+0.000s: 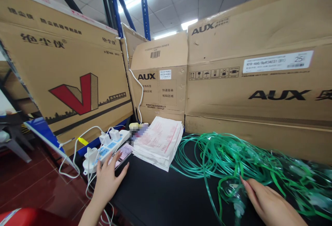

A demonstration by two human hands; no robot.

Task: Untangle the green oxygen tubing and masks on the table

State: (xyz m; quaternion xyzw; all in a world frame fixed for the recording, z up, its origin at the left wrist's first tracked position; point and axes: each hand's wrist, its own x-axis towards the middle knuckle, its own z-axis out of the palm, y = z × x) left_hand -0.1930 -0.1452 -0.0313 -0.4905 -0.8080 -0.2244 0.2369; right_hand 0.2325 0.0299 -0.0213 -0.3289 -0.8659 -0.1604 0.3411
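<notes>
My left hand lies at the left edge of the black table, fingers spread, their tips touching a smartphone with a lit screen. My right hand rests at the lower right with its fingers stretched out flat. Its fingertips touch a clear oxygen mask with green strap. The mask belongs to a large tangled pile of green tubing with more clear masks spread over the right half of the table.
A white power strip with plugged chargers and white cables lies left of the phone. A stack of white papers with red print sits behind. Large cardboard boxes wall the table's back and left. Red floor lies at the left.
</notes>
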